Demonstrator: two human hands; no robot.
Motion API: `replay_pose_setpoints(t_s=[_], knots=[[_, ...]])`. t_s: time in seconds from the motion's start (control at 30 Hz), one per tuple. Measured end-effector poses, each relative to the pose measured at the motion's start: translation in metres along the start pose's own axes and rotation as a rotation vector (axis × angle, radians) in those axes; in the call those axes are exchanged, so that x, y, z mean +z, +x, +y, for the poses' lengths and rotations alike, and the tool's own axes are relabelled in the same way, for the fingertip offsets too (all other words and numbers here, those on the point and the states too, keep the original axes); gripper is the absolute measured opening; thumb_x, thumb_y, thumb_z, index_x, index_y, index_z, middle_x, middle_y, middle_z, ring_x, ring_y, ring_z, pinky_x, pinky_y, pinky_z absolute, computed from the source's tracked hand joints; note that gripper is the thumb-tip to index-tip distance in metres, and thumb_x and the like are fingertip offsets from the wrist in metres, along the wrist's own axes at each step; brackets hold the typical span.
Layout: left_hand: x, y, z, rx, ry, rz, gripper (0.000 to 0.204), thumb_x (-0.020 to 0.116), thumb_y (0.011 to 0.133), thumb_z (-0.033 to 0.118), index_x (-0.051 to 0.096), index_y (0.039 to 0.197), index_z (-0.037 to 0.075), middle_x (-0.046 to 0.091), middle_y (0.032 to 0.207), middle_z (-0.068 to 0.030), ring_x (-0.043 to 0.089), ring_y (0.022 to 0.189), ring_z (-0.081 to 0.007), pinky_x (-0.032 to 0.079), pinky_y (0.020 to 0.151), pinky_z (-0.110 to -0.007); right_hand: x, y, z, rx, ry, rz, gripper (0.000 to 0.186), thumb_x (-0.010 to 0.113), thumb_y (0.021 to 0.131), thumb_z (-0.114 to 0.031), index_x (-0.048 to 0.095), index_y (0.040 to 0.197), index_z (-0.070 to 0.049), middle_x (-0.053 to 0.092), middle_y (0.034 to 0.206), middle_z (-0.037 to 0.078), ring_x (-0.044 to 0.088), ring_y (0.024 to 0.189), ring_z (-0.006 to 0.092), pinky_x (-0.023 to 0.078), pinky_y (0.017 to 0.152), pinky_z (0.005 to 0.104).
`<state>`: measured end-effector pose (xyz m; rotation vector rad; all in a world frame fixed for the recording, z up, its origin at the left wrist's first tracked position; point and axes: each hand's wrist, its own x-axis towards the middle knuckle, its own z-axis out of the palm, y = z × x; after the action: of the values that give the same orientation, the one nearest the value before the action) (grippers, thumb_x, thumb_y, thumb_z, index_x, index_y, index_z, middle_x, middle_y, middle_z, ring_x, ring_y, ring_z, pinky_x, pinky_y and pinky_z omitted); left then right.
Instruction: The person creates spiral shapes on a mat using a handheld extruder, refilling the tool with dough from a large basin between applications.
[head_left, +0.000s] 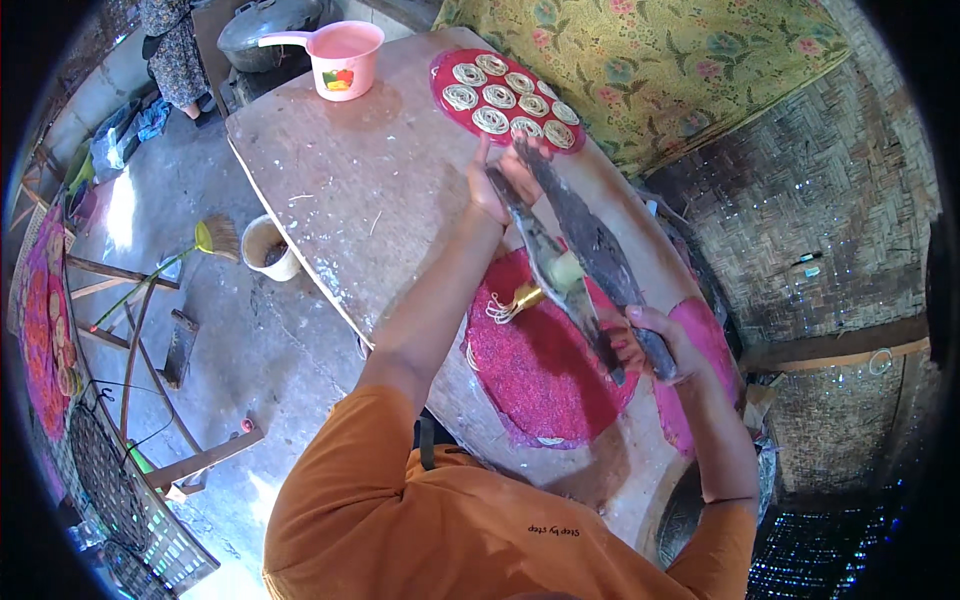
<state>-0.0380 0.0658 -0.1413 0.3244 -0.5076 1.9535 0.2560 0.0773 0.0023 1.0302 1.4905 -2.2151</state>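
Both my hands hold a dark wooden hand press (590,232) made of two long boards, slanting over the table. My left hand (497,188) is closed around its far end, and my right hand (664,345) grips the near end. Between the boards sits a pale cylinder (566,270). From a brass-coloured tube (528,294) at the press, thin pale noodle-like strands (499,311) hang in a small bunch. Below lies a red-pink perforated mat (545,390), partly hidden by the press, with a few strands at its edge.
Several coiled strand rounds (498,97) lie on a red mat (447,82) at the table's far end. A pink dipper (345,75) stands at the far left of the table (330,180). A bucket (268,250) and broom (215,238) are on the floor. Another pink mat (705,340) lies right.
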Motion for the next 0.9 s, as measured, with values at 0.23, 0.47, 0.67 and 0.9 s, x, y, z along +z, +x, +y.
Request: replay_pose_setpoints(t_s=[0.23, 0.47, 0.67, 0.9], knots=[[0.054, 0.008, 0.018, -0.051, 0.040, -0.065, 0.040, 0.047, 0.089, 0.050, 0.057, 0.098, 0.012, 0.060, 0.094, -0.0058, 0.057, 0.096, -0.0267, 0.044, 0.089, -0.043, 0.026, -0.013, -0.007, -0.077, -0.158, 0.073, 0.067, 0.057, 0.082, -0.053, 0.052, 0.120, 0.002, 0.064, 0.101, 0.018, 0.065, 0.082, 0.0254, 0.052, 0.073, 0.0342], [0.052, -0.001, -0.008, 0.068, 0.025, 0.083, 0.056, 0.038, 0.089, 0.061, 0.057, 0.094, 0.008, 0.060, 0.089, -0.0114, 0.057, 0.091, -0.0310, 0.045, 0.087, -0.040, 0.015, -0.040, -0.013, -0.059, -0.234, 0.301, 0.062, 0.063, 0.076, -0.055, 0.057, 0.105, -0.001, 0.059, 0.083, 0.008, 0.060, 0.068, 0.0153, 0.051, 0.061, 0.0263], [0.057, 0.014, 0.008, -0.011, 0.011, -0.060, 0.055, 0.031, 0.091, 0.060, 0.052, 0.091, 0.010, 0.059, 0.088, -0.0091, 0.056, 0.089, -0.0291, 0.044, 0.084, -0.041, 0.018, -0.018, -0.009, -0.115, -0.287, 0.290, 0.058, 0.062, 0.076, -0.056, 0.060, 0.095, -0.002, 0.058, 0.074, 0.005, 0.057, 0.058, 0.0136, 0.045, 0.052, 0.0252], [0.043, -0.020, 0.006, 0.061, 0.227, 0.134, 0.048, 0.026, 0.093, 0.055, 0.050, 0.089, 0.014, 0.055, 0.085, -0.0053, 0.053, 0.085, -0.0245, 0.041, 0.081, -0.045, 0.030, -0.023, 0.001, -0.111, -0.290, 0.083, 0.059, 0.056, 0.081, -0.053, 0.061, 0.100, 0.003, 0.065, 0.083, 0.012, 0.065, 0.068, 0.0197, 0.049, 0.059, 0.0301]])
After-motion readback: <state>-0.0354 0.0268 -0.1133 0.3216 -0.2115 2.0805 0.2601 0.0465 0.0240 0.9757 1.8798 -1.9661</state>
